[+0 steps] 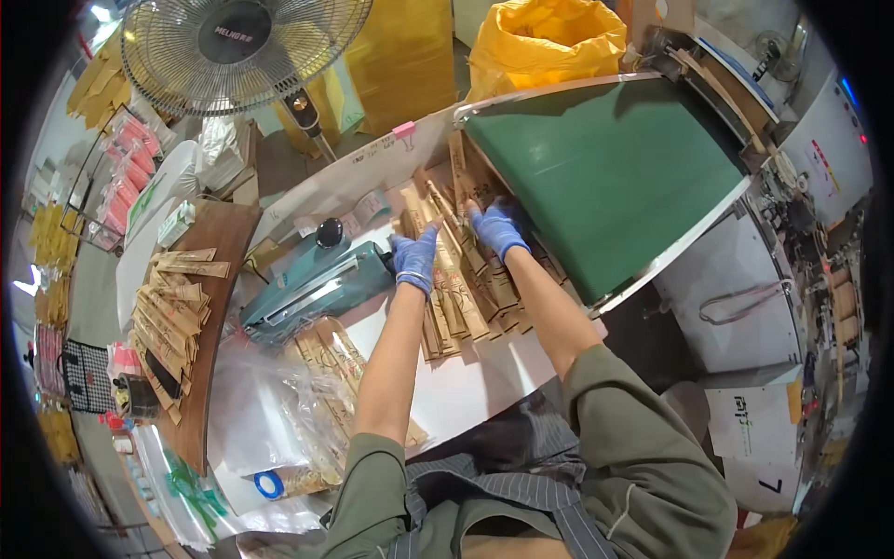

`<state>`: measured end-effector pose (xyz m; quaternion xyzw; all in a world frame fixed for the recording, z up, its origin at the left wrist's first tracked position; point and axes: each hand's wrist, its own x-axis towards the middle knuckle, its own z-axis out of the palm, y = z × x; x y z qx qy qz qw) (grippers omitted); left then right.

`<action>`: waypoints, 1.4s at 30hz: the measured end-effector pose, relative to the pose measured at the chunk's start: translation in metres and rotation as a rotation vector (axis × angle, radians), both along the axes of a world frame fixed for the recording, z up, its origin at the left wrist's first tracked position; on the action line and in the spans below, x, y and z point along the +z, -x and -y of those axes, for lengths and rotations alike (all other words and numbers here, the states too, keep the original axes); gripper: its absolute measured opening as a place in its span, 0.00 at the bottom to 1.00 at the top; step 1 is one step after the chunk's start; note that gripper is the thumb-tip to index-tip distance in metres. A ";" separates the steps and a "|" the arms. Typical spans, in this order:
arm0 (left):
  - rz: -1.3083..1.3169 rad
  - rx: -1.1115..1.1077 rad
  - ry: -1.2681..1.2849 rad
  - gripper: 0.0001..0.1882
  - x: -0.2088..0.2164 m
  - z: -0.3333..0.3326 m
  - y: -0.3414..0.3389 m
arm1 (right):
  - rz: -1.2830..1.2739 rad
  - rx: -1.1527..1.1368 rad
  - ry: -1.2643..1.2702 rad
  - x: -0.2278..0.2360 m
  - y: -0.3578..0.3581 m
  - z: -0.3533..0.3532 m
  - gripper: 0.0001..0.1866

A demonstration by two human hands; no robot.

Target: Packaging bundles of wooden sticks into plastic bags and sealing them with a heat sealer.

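A heap of long, narrow brown paper packets with dark and red print lies on the white worktable. My left hand, in a blue glove, is curled at the heap's left edge, its thumb over the packets. On the other side my right hand, gloved the same, bends round packets beside the green conveyor belt; some of its fingers are hidden. Left of my left hand stands a teal bench machine, possibly a bag sealer, with a black knob.
Clear plastic bags with more packets lie near my left forearm, by a blue-rimmed tape roll. A brown board at left carries loose packets. Behind are a standing fan and a yellow-lined bin. Machinery stands at right.
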<state>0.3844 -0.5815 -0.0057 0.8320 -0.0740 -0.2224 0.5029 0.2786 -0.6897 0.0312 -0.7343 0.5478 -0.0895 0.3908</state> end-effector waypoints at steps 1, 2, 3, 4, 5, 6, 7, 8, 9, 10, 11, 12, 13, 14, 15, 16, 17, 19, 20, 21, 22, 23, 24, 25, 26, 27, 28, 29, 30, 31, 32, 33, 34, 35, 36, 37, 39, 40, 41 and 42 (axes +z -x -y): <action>-0.002 0.026 -0.009 0.57 -0.001 -0.009 -0.009 | -0.039 0.082 0.011 0.003 -0.007 -0.011 0.48; -0.020 0.010 0.034 0.59 0.001 -0.013 -0.016 | -0.069 0.165 0.027 0.011 -0.014 -0.020 0.48; -0.058 -0.039 0.081 0.61 0.015 -0.009 -0.006 | -0.029 0.150 -0.002 0.005 -0.007 -0.010 0.50; -0.158 -0.097 0.170 0.65 0.030 -0.009 0.001 | 0.010 0.133 -0.029 -0.001 -0.001 0.000 0.51; -0.086 -0.054 0.138 0.62 0.014 -0.019 -0.021 | 0.117 0.060 -0.036 0.000 -0.012 -0.016 0.51; -0.046 -0.075 0.110 0.60 0.018 -0.011 -0.016 | 0.101 0.044 -0.031 -0.015 -0.007 -0.007 0.51; 0.005 -0.176 0.133 0.59 0.018 -0.007 -0.004 | 0.145 0.049 0.002 -0.031 -0.004 0.001 0.50; 0.049 -0.157 0.146 0.56 0.025 -0.012 0.002 | 0.199 0.082 0.025 -0.030 -0.013 -0.006 0.49; -0.079 -0.130 0.317 0.51 0.019 -0.012 0.005 | 0.235 0.177 0.058 -0.024 -0.010 -0.020 0.47; -0.204 -0.101 0.490 0.45 0.016 -0.014 0.006 | 0.497 0.183 -0.193 -0.028 -0.015 -0.024 0.39; -0.343 -0.205 0.553 0.39 0.020 -0.027 0.010 | 0.645 0.202 -0.515 -0.025 -0.005 -0.032 0.33; -0.474 -0.309 0.622 0.33 0.027 -0.045 0.011 | 0.790 0.222 -0.837 -0.012 0.007 -0.045 0.28; -0.589 -0.267 0.598 0.24 0.011 -0.065 0.003 | 0.854 0.173 -0.975 0.006 0.013 -0.071 0.25; -0.567 -0.227 0.647 0.25 0.002 -0.075 0.012 | 0.915 0.099 -1.099 0.014 0.025 -0.086 0.22; -0.632 -0.282 0.679 0.26 0.013 -0.078 0.026 | 0.955 0.079 -1.206 0.001 0.034 -0.083 0.21; -0.695 -0.328 0.704 0.27 0.033 -0.085 0.039 | 0.929 0.080 -1.171 -0.006 0.040 -0.081 0.21; -0.527 -0.362 0.746 0.28 0.053 -0.103 0.044 | 1.005 0.199 -1.010 0.012 0.041 -0.096 0.27; -0.118 -0.491 0.937 0.32 0.091 -0.127 0.053 | 1.074 0.317 -0.850 0.058 0.049 -0.116 0.33; -0.045 -0.591 0.866 0.47 0.100 -0.139 0.049 | 1.147 0.439 -0.661 0.071 0.057 -0.121 0.42; 0.160 -0.686 0.792 0.55 0.109 -0.149 0.043 | 1.212 0.566 -0.471 0.080 0.062 -0.125 0.50; 0.362 -0.776 0.709 0.63 0.115 -0.158 0.041 | 1.207 0.572 -0.486 0.087 0.068 -0.131 0.50; 0.373 -0.766 0.709 0.63 0.122 -0.160 0.045 | 1.152 0.618 -0.400 0.094 0.073 -0.135 0.57; 0.300 -0.787 0.839 0.68 0.127 -0.161 0.051 | 1.095 0.662 -0.314 0.098 0.079 -0.138 0.64; 0.226 -0.806 0.970 0.73 0.131 -0.161 0.057 | 1.055 0.719 -0.217 0.075 0.080 -0.134 0.66; 0.227 -0.808 0.978 0.73 0.133 -0.156 0.061 | 1.051 0.720 -0.209 0.082 0.082 -0.134 0.66; 0.139 -0.776 1.093 0.75 0.135 -0.159 0.066 | 1.164 0.747 -0.255 0.098 0.083 -0.141 0.66; 0.048 -0.741 1.206 0.77 0.136 -0.163 0.070 | 1.276 0.770 -0.302 0.109 0.083 -0.147 0.67; 0.085 -0.768 1.200 0.77 0.138 -0.166 0.071 | 1.313 0.744 -0.225 0.114 0.082 -0.150 0.61; -0.011 -0.729 1.133 0.77 0.135 -0.171 0.073 | 1.305 0.750 -0.235 0.115 0.083 -0.154 0.61; -0.074 -0.720 1.083 0.75 0.128 -0.176 0.081 | 1.272 0.776 -0.250 0.114 0.084 -0.160 0.58; -0.128 -0.712 1.035 0.73 0.123 -0.180 0.086 | 1.243 0.808 -0.263 0.116 0.082 -0.164 0.56; 0.387 -0.886 0.728 0.62 0.124 -0.188 0.068 | 1.264 0.810 -0.066 0.115 0.077 -0.173 0.49; 0.388 -0.865 0.726 0.62 0.120 -0.199 0.075 | 1.258 0.826 -0.080 0.117 0.076 -0.184 0.49; 0.075 -0.724 0.839 0.56 0.123 -0.210 0.088 | 1.176 0.808 -0.037 0.117 0.073 -0.194 0.46; -0.236 -0.572 0.942 0.50 0.127 -0.221 0.098 | 1.093 0.788 0.010 0.119 0.072 -0.203 0.43; -0.285 -0.552 0.906 0.46 0.132 -0.234 0.101 | 1.018 0.741 -0.069 0.125 0.073 -0.209 0.41; -0.714 -0.532 0.823 0.40 0.119 -0.262 0.116 | 0.883 0.884 -0.453 0.116 0.064 -0.205 0.42; -0.937 -0.478 0.894 0.38 0.115 -0.270 0.132 | 0.756 0.911 -0.808 0.104 0.059 -0.204 0.38; -1.045 -0.323 0.907 0.37 0.109 -0.282 0.149 | 0.650 0.963 -0.952 0.095 0.054 -0.210 0.22; -1.084 -0.152 0.942 0.32 0.092 -0.291 0.160 | 0.639 0.972 -0.970 0.079 0.052 -0.220 0.22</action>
